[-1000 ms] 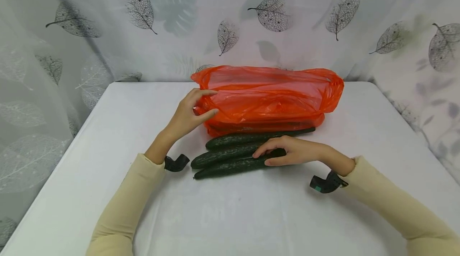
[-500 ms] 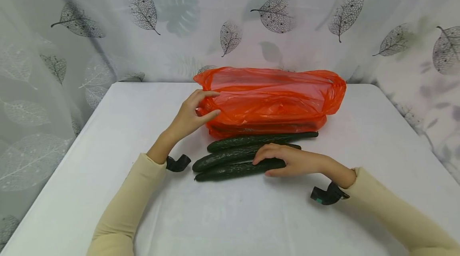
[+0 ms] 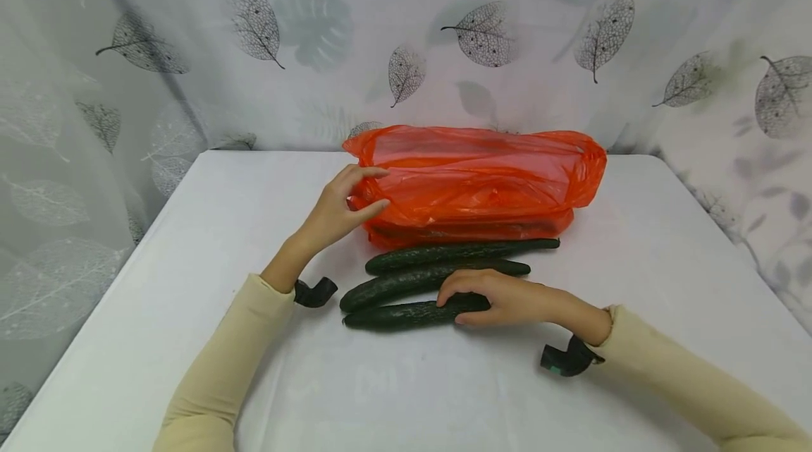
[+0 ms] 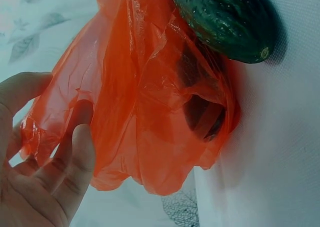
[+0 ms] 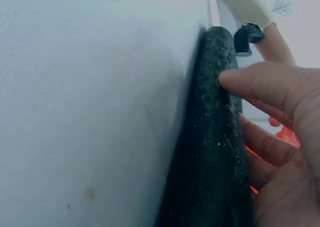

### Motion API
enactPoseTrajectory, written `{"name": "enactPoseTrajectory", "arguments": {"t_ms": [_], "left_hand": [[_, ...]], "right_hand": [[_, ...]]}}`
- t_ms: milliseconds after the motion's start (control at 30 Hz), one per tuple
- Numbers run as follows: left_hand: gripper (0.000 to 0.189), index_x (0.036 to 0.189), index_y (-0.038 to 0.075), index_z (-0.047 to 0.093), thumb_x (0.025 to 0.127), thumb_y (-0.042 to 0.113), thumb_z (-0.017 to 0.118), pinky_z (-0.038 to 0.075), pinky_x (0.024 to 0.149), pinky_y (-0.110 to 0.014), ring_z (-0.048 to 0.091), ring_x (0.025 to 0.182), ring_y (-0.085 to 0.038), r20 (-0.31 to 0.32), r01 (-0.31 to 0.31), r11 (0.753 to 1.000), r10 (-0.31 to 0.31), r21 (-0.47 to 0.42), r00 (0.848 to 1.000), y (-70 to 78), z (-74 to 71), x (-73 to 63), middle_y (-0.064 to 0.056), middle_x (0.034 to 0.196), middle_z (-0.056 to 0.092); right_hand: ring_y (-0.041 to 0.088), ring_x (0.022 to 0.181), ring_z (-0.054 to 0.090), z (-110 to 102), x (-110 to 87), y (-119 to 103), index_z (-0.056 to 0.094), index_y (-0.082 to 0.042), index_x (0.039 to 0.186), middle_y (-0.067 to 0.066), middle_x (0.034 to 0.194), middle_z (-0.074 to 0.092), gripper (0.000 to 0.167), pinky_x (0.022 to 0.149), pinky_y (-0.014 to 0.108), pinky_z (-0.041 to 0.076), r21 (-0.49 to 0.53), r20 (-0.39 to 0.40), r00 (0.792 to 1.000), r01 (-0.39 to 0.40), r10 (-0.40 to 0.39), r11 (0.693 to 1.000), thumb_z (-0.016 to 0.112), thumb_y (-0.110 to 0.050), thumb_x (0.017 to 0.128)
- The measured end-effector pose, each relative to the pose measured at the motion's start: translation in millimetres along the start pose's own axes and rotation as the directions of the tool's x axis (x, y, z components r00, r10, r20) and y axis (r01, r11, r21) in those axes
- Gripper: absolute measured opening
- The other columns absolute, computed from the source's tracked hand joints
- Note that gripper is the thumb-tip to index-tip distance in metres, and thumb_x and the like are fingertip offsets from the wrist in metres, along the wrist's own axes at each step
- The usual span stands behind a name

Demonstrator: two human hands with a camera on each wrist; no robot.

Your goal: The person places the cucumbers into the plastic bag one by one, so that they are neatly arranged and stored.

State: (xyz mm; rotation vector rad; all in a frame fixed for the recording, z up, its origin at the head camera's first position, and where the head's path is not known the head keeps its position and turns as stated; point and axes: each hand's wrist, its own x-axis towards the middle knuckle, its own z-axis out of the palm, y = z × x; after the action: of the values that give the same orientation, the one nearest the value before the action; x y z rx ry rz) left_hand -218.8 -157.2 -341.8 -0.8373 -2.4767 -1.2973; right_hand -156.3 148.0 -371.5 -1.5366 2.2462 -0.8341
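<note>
My right hand (image 3: 501, 298) is at the nearest cucumber (image 3: 400, 316), thumb on the near side and fingers across the far side. In the right wrist view the thumb (image 5: 250, 80) presses on this dark green cucumber (image 5: 217, 117). Two more cucumbers lie behind it, a middle one (image 3: 406, 281) and a far one (image 3: 444, 253) along the bag. My left hand (image 3: 336, 209) is at the left end of the red plastic bag (image 3: 469, 187), thumb and fingers spread apart. In the left wrist view dark shapes show inside the translucent bag (image 4: 155, 107).
A white cloth covers the table (image 3: 406, 388). The bag stands by its back edge, before a leaf-patterned curtain (image 3: 355, 85). Black wrist devices sit under the left wrist (image 3: 315, 292) and the right wrist (image 3: 571, 357).
My right hand has shifted slightly left and nearer the body, and the nearest cucumber's right part has come away from the middle one. My left hand stays by the bag.
</note>
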Motion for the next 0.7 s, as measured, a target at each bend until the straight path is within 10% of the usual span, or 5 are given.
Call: {"name": "enactPoseTrajectory", "arguments": {"t_ms": [700], "left_hand": [[0.046,0.130,0.007,0.058,0.088,0.017,0.073,0.046,0.076,-0.035,0.048,0.095,-0.023,0.004,0.000,1.000,0.000,0.004,1.000,-0.8,-0.3,-0.7,-0.019,0.120,0.056]], "right_hand": [[0.010,0.106,0.058,6.8,-1.4,-6.7,0.065,-0.014,0.124,-0.005,0.116,0.060,0.039,0.090,0.033,0.050,-0.057,0.077,0.987,-0.135,0.139,0.989,0.070,-0.033,0.091]]}}
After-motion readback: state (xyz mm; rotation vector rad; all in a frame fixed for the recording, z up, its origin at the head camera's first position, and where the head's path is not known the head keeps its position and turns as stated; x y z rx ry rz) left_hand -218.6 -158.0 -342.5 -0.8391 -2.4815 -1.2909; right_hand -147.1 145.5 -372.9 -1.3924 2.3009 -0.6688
